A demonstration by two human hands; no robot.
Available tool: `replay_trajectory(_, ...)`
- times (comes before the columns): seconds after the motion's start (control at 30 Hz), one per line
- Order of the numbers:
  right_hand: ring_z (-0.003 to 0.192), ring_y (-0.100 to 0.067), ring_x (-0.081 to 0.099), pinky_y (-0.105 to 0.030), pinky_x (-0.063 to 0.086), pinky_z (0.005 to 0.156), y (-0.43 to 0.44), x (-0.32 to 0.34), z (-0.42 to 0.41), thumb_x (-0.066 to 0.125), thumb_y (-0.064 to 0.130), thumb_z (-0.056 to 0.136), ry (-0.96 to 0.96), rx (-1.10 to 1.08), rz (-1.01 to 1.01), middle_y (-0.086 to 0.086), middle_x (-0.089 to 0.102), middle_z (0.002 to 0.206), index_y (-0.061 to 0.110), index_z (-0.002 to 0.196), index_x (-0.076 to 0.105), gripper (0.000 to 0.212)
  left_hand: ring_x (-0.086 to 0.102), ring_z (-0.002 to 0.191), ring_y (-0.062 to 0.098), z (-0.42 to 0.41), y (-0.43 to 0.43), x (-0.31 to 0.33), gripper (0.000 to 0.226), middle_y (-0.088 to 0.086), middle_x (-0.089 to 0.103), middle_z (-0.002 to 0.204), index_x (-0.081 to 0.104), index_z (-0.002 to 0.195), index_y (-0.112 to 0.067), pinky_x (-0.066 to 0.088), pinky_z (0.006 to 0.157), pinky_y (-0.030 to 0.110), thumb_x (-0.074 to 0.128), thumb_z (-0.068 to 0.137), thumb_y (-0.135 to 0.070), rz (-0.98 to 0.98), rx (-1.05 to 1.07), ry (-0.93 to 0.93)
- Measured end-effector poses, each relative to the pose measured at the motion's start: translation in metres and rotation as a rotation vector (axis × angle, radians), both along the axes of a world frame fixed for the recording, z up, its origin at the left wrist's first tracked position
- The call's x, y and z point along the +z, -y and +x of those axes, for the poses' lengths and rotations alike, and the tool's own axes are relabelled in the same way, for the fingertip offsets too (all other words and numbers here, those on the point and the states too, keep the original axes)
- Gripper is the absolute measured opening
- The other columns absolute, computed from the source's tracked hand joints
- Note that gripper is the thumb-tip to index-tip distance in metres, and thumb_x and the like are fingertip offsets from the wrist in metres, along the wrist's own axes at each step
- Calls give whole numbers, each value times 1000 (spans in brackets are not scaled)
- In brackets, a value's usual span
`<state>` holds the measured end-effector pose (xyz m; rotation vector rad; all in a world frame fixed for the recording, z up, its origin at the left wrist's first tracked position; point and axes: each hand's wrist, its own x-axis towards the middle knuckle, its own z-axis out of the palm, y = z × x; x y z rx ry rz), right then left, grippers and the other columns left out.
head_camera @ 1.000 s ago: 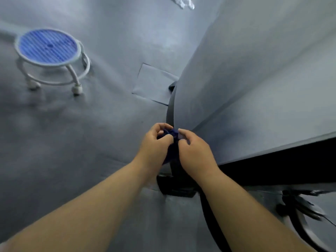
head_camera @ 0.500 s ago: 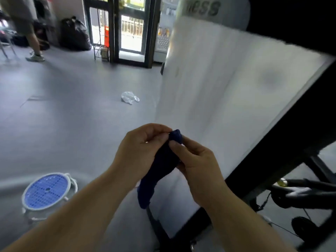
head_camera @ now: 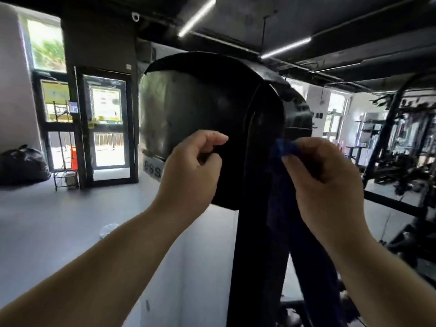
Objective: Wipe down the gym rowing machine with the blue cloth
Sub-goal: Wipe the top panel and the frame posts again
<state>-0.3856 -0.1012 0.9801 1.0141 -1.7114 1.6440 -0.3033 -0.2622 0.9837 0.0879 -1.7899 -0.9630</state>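
The rowing machine's round black flywheel housing [head_camera: 212, 109] fills the centre of the head view, standing on a black upright post [head_camera: 252, 256]. My right hand [head_camera: 323, 185] pinches the top corner of the blue cloth [head_camera: 280, 185], which hangs down in front of the post. My left hand [head_camera: 191, 175] is raised before the housing with its fingers curled and nothing visibly held. The two hands are apart, about a hand's width between them.
Glass doors [head_camera: 106, 128] and a black rubbish bag [head_camera: 22, 164] lie at the far left across the grey floor [head_camera: 59, 220]. Black weight racks [head_camera: 401, 161] crowd the right side. A white panel [head_camera: 203, 267] runs below the housing. A small wire rack [head_camera: 63, 171] stands by the doors.
My view has swung up from the floor to the flywheel housing. My left hand has let go of the cloth and moved left; the cloth now hangs from my right hand alone.
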Motion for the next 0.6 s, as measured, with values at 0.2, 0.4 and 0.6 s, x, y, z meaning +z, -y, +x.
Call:
replay_trajectory(0.2, 96, -7, 58, -7, 39, 84, 9, 79, -71, 51, 7, 95, -315, -186, 180, 4, 67, 106, 19, 109, 72, 28, 57, 106, 11, -43, -9, 60, 34, -19, 59, 124, 58, 110, -51, 50, 95, 40, 51, 90, -24, -184, 189, -55)
replay_trajectory(0.4, 110, -18, 54, -3, 27, 86, 30, 135, -110, 46, 5, 96, -536, -124, 345, -3, 59, 119, 14, 113, 73, 33, 36, 137, 0, -89, -7, 94, 45, -12, 46, 147, 50, 141, -25, 30, 116, 26, 49, 97, -17, -279, 330, -50)
replay_trajectory(0.6, 98, -6, 48, -2, 33, 74, 27, 156, -128, 45, 11, 96, -664, 26, 518, 3, 54, 117, 20, 112, 72, 33, 31, 141, 2, -113, 8, 87, 47, -9, 50, 143, 57, 133, -18, 24, 113, 19, 34, 92, -25, -547, 464, -141)
